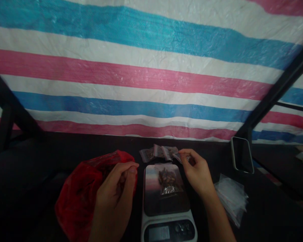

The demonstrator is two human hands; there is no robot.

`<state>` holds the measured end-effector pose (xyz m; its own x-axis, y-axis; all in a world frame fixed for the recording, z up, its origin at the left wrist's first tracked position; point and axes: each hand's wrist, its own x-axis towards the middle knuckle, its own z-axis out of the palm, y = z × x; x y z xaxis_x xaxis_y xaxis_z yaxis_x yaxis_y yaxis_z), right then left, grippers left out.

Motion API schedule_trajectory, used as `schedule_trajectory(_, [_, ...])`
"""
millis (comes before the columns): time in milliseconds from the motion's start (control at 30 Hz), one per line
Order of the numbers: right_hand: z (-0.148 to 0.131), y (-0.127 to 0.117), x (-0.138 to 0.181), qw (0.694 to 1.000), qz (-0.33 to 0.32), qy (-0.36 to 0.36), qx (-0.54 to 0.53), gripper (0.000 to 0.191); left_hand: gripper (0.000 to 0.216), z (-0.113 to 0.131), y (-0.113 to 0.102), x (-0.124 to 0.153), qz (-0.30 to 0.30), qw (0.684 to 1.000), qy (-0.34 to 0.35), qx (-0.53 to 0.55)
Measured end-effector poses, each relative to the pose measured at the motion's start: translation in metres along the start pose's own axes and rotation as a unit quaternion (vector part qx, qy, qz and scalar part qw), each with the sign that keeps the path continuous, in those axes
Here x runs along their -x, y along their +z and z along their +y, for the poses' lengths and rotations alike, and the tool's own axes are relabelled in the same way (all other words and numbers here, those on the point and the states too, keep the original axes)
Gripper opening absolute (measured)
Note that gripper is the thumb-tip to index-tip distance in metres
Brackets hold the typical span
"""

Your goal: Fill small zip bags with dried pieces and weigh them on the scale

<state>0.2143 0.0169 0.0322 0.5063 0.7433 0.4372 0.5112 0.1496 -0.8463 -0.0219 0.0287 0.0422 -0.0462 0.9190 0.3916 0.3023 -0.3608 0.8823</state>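
My left hand (117,196) is over the right side of a red plastic bag (78,191), thumb and fingers curled together. What it holds, if anything, is hidden inside the curl. With thumb and fingertips, my right hand (198,173) pinches a small zip bag (178,157) at the right end of a row of filled zip bags (159,152). Between my hands stands a white kitchen scale (151,208). A clear bag of small brown pieces (168,181) lies on its dark plate, and the lit display has digits too blurred to read surely.
A stack of clear plastic bags (231,198) lies right of my right forearm. Behind it a phone (242,154) leans by a dark slanted post (275,90). Striped sheeting (141,74) hangs along the back of the black table (111,143).
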Motion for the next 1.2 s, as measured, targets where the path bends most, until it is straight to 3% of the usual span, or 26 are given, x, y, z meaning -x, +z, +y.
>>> schedule_trajectory(400, [-0.001, 0.002, 0.001, 1.0, -0.025, -0.002, -0.006, 0.027, 0.024, 0.004, -0.005, -0.003, 0.025, 0.999, 0.012, 0.026])
schedule_trajectory(833, [0.002, 0.008, 0.004, 0.992, -0.123, -0.012, 0.025, 0.029, 0.022, 0.004, -0.008, -0.006, 0.027, 1.0, 0.015, 0.006])
schedule_trajectory(1033, [0.003, 0.01, 0.004, 0.992, -0.124, 0.003, -0.005, 0.02, 0.026, 0.001, -0.005, -0.001, 0.004, 0.999, -0.034, 0.01])
schedule_trajectory(1200, [-0.019, 0.013, 0.006, 0.988, -0.127, 0.015, -0.081, 0.024, 0.048, -0.006, 0.014, 0.015, -0.034, 0.994, -0.108, 0.002])
